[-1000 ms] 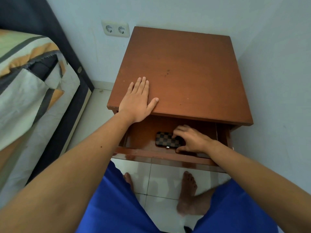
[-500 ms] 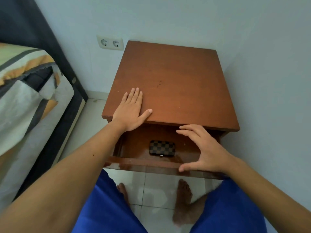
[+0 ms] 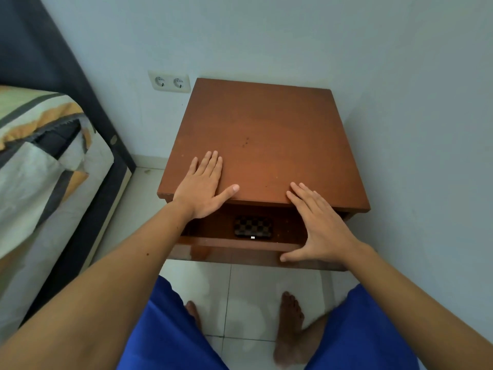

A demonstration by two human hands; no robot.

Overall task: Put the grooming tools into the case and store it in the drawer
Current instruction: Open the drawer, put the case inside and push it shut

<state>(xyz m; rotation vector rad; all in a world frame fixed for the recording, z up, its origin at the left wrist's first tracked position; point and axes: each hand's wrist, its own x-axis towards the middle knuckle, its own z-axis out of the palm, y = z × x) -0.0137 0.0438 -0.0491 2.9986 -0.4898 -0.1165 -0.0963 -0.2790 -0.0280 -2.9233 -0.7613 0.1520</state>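
Observation:
A small dark checkered case (image 3: 253,227), shut, lies flat inside the open drawer (image 3: 234,248) of a brown wooden nightstand (image 3: 266,140). My left hand (image 3: 204,189) rests flat, palm down, on the nightstand's front left edge. My right hand (image 3: 318,227) is spread over the right part of the drawer, thumb on the drawer's front board and fingertips touching the tabletop's front edge. Neither hand holds anything. No loose grooming tools are visible.
A bed (image 3: 40,182) with a patterned cover and dark frame stands to the left. A double wall socket (image 3: 169,82) sits behind the nightstand. A wall runs close along the right side. My bare feet stand on white floor tiles (image 3: 240,295) below the drawer.
My right hand let go of the case and came up out of the drawer to its front right. The case stayed in the drawer, which now shows a narrower opening. My left hand kept its place.

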